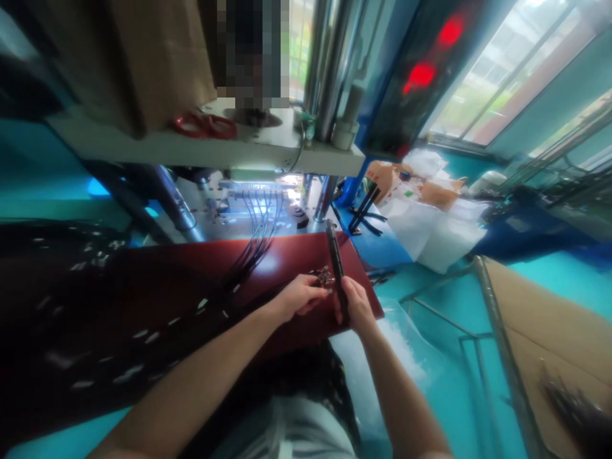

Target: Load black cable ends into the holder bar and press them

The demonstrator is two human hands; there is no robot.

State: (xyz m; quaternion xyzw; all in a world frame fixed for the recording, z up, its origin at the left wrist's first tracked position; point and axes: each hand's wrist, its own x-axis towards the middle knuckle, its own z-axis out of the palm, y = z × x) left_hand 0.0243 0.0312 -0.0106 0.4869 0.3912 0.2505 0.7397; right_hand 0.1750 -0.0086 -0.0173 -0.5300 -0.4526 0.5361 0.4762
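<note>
My left hand (302, 296) is closed in a pinch on a small cluster of metallic cable ends (324, 276) above the dark red tabletop (287, 255). Just to its right, my right hand (356, 303) is wrapped round a long dark bar (335, 255) that stands out beyond my fingers toward the press. Its exact kind is not clear from this view. The cable ends are close beside the bar; whether they touch it I cannot tell. Several thin black cables (258, 236) run from the lit mould (258, 191) over the table edge toward the left.
A large heap of black cables (95, 306) covers the table's left side. The press plate (268, 150) carries red-handled scissors (205, 126). Dark-handled tools (366, 213) are on a blue surface at right. White bags (421, 210) and a metal-framed cart with cardboard (540, 325) stand farther right.
</note>
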